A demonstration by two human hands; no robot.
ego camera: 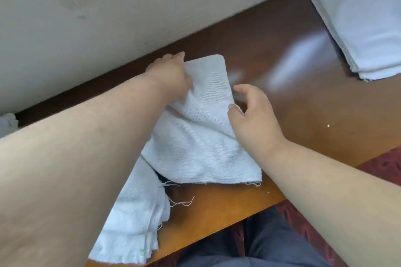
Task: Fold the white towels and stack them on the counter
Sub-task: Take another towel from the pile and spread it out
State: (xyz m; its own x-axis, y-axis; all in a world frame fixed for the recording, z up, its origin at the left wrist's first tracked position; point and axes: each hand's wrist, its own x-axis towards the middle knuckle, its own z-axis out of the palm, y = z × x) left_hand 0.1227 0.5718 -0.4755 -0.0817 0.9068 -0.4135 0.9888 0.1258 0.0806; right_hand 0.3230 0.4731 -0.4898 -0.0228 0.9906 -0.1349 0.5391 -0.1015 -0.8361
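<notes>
At 6 o'clock, nearest the camera, dark trousers [271, 249] are showing below the edge of the wooden counter [217, 208]. At 7 o'clock, a second white towel [134, 219] is lying crumpled at the counter's near edge, partly under the left forearm, with loose threads trailing from its frayed hem. A small green mark is showing near its lower corner; it cannot be read.

At centre, the white towel [201, 136] being folded is lying flat on the counter between the two hands, its frayed edge toward the camera and its rounded far corner pointing to 12 o'clock.

The right hand [253, 119] is sitting at the towel's 3 o'clock edge, thumb pinching the cloth edge, fingers curled loosely and half open above the counter. The right forearm is entering from 4 o'clock.

The left hand [169, 76] is reaching across from 8 o'clock, arm extended, fingers closed on the towel's far left edge at 11 o'clock, beside the wall [108, 17].

At 2 o'clock, well apart, a stack of folded towels [358, 17] is resting on the counter against the wall.

No writing is legible anywhere.
</notes>
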